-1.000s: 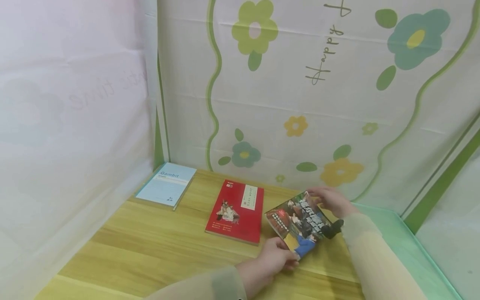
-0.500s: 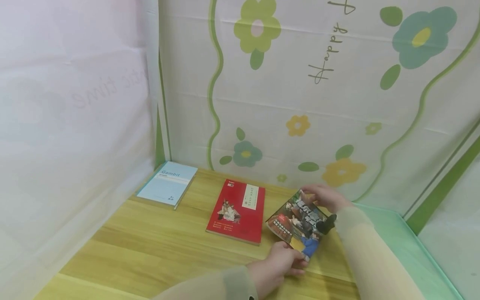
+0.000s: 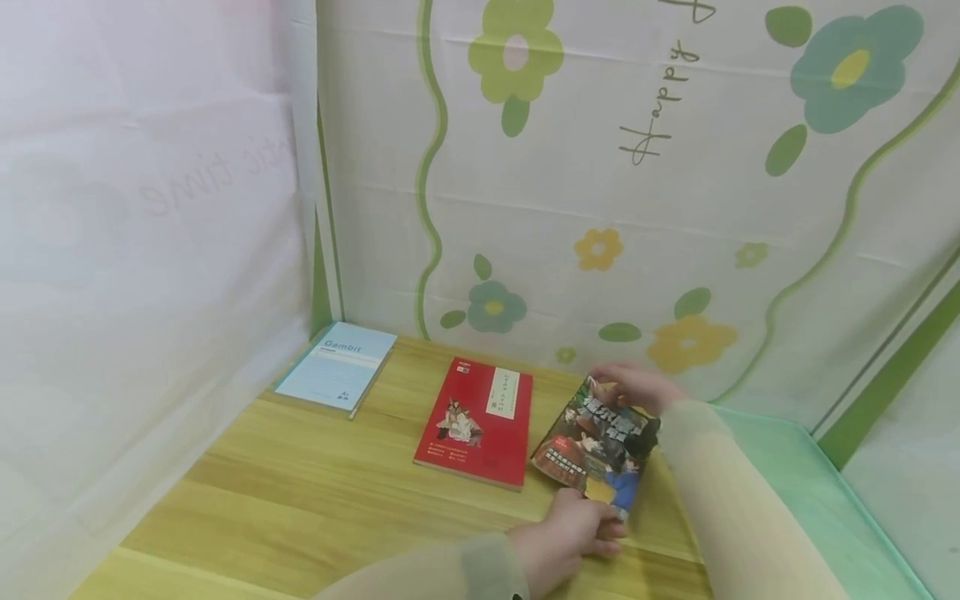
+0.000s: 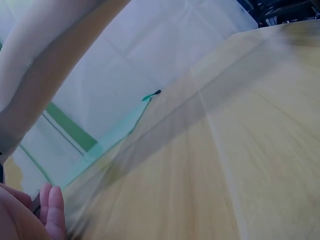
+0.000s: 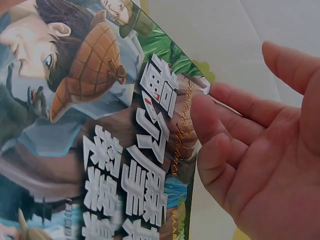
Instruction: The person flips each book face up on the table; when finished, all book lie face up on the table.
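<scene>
A comic-style book (image 3: 600,442) with an illustrated cover and bold silver characters is set at a slant on the right, beside a red book (image 3: 472,425). My left hand (image 3: 573,533) grips its near corner, thumb over the cover and the other fingers at the underside. At the far edge is my right hand (image 3: 637,385). In the right wrist view the right fingers (image 5: 212,155) bend loosely against the book's edge, with the thumb standing apart. Only part of the left hand (image 4: 32,215) shows in the left wrist view, where the book is mostly hidden.
A pale blue "Gambit" notebook (image 3: 337,367) lies at the far left of the wooden table (image 3: 300,483). A mint-green sheet (image 3: 795,483) runs along the right side. White curtains with printed flowers (image 3: 525,192) enclose the back and sides.
The comic-style book has turned counterclockwise, bringing it closer in line with the red book. My left hand has moved right and my right hand a little left. The other two books stay put.
</scene>
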Demonstrator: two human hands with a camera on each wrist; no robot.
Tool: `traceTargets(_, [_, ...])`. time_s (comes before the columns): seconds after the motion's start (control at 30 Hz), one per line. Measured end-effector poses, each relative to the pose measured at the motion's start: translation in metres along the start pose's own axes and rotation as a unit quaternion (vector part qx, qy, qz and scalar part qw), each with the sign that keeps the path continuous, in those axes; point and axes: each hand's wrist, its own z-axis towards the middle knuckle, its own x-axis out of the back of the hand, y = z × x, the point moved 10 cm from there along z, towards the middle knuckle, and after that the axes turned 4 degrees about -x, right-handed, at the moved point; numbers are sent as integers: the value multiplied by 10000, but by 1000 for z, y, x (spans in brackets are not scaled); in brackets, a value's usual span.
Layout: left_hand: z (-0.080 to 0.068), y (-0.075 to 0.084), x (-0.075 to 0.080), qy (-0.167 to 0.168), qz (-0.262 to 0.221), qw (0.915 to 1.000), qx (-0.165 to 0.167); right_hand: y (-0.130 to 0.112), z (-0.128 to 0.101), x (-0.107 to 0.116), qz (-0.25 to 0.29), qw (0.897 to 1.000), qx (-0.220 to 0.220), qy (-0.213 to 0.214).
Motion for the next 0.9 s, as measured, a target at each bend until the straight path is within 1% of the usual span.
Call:
traceTargets(0.13, [0,0,-3,42,-5,10000,88,-2,6,-3,-117,9999,17,-116])
traceTargets(0.2, [2,-1,-5,51,-91,9999,115,-2,10,-5,-114,9997,26,-192])
traceTargets(0.33, [5,-5,-10,11,-434,9989,187,-7,17,-11,-113,9991,88,-405])
traceTargets(0.4, [6,-6,-13,-45,-652,9976,222,-12,20,-14,-133,9988,110,-457])
traceTargets(0.5, [9,-6,-18,-247,-941,9950,235,-15,24,-17,-204,9989,52,-422])
traceTargets(0.6, [11,-7,-24,-484,-1106,9922,305,-16,29,-20,-293,9991,-94,-277])
traceTargets(0.67, [13,-8,-27,-598,-1135,9911,350,-15,31,-24,-430,9987,-167,-217])
traceTargets(0.73, [14,-10,-28,-622,-1118,9909,411,-13,33,-28,-474,9984,-259,-163])
traceTargets(0.83, [15,-14,-28,-492,-1044,9924,435,-11,35,-37,-572,9977,-276,-247])
traceTargets(0.9, [14,-17,-26,-425,-817,9947,463,-10,37,-41,-580,9976,-251,-293])
